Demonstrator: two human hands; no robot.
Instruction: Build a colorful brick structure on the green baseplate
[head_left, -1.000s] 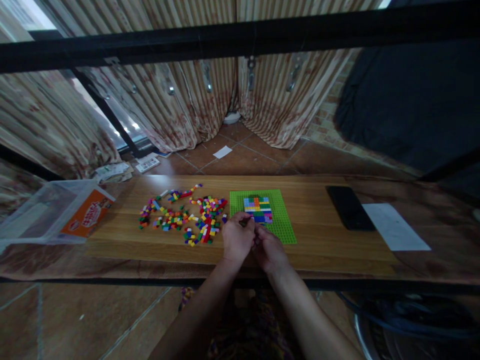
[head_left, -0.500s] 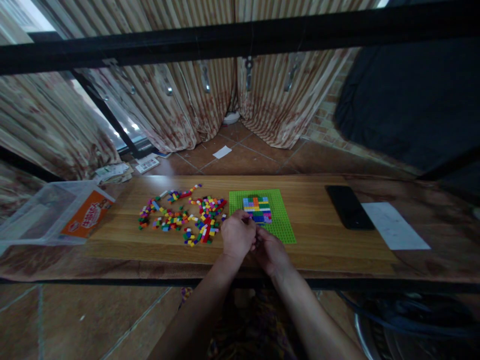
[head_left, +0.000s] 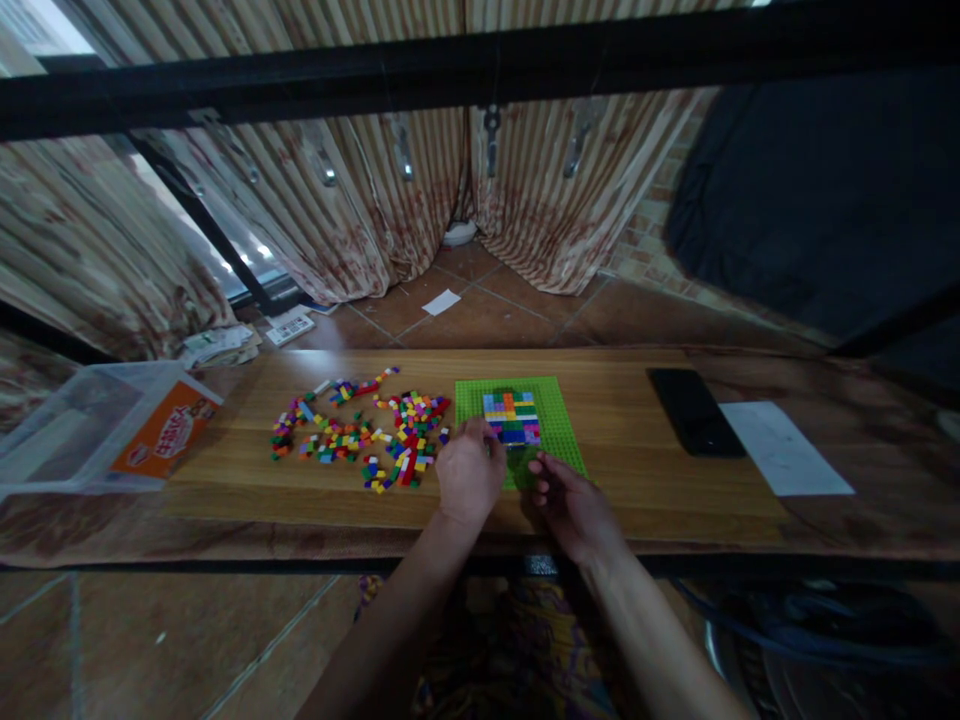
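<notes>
A green studded baseplate (head_left: 562, 430) lies on the wooden board and carries a patch of multicoloured toy bricks (head_left: 511, 412) set close together. My left hand (head_left: 471, 475) is closed at the lower left edge of that patch. Its fingertips are hidden behind the knuckles, so what they hold does not show. Over the plate's lower right edge, my right hand (head_left: 576, 508) is apart from the bricks, fingers curled and thumb pressed to them. Anything small in that pinch is too indistinct to name. Loose bricks (head_left: 409, 430) lie scattered left of the plate.
A clear plastic box (head_left: 82, 420) with an orange label stands at the board's left end. On the right, a black phone (head_left: 696, 412) rests beside a white paper sheet (head_left: 787, 450). A dark metal bar (head_left: 450, 78) crosses above, in front of striped curtains.
My hands, together half a second ago, are now apart. The right has drawn away to the right and down; the left stays by the brick patch. The view has shifted slightly.
</notes>
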